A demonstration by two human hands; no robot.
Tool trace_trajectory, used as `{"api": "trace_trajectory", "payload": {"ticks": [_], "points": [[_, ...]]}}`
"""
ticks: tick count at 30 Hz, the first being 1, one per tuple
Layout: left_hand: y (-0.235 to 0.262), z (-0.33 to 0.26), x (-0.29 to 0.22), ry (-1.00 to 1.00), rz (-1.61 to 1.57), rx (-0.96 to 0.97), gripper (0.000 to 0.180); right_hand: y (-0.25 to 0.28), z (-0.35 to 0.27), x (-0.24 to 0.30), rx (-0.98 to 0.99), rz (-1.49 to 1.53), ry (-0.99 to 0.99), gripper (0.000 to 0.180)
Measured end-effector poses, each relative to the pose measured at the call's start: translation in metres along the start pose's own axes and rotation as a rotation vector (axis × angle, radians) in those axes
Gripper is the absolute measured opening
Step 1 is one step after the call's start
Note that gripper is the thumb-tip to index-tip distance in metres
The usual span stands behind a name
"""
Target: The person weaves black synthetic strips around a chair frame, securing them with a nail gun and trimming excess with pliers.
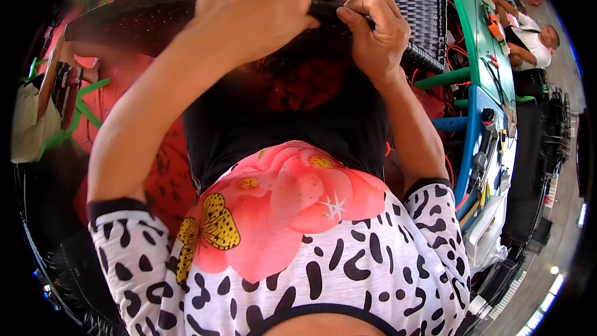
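Observation:
A black woven wicker piece [418, 9] spans the space in front of me, its dark wrapped rim running between my two hands. My left hand [258, 9] is closed at this rim left of centre, its fingertips partly hidden from view. To the right, my right hand [380, 34] has its fingers curled round the same rim, thumb and forefinger pressed close together. Whether a thin strand lies in that pinch I cannot make out. A dark curved panel [137, 18] stretches away to the left behind my left forearm, and its surface is blurred.
On the right stand a green-edged table [463, 18] and a blue-edged table [467, 130] bearing a black power tool [482, 149] and hand tools. One person [532, 40] sits beyond them; another person [37, 112] is at far left. Red sheeting [127, 93] and green strips [90, 96] lie around.

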State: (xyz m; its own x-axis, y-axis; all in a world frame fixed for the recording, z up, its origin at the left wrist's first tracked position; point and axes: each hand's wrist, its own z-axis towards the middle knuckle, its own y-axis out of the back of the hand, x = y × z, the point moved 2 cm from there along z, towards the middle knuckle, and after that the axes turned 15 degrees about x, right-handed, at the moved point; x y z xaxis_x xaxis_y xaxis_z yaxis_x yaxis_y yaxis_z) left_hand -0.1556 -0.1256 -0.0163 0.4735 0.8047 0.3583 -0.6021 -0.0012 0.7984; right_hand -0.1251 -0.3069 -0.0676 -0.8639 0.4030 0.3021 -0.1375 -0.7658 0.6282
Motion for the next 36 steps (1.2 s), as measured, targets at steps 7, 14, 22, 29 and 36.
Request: {"api": "trace_trajectory", "payload": {"ticks": [7, 14, 22, 29, 36], "points": [[-0.005, -0.004, -0.016, 0.105, -0.124, 0.473, 0.042, 0.021, 0.01, 0.013, 0.27, -0.323, -0.009, 0.009], [-0.021, -0.001, 0.003, 0.153, -0.091, 0.458, 0.043, 0.025, 0.026, -0.017, 0.591, 0.255, -0.316, 0.017], [-0.022, -0.004, 0.01, 0.15, -0.119, 0.47, 0.043, -0.006, 0.004, -0.042, 0.357, 0.409, -0.379, 0.017], [-0.025, -0.008, 0.018, 0.17, -0.123, 0.507, 0.043, -0.009, 0.02, -0.047, 0.432, 0.608, -0.4, 0.012], [-0.024, -0.007, 0.019, 0.153, -0.132, 0.496, 0.043, -0.007, 0.037, -0.052, 0.633, 0.619, -0.431, 0.015]]}}
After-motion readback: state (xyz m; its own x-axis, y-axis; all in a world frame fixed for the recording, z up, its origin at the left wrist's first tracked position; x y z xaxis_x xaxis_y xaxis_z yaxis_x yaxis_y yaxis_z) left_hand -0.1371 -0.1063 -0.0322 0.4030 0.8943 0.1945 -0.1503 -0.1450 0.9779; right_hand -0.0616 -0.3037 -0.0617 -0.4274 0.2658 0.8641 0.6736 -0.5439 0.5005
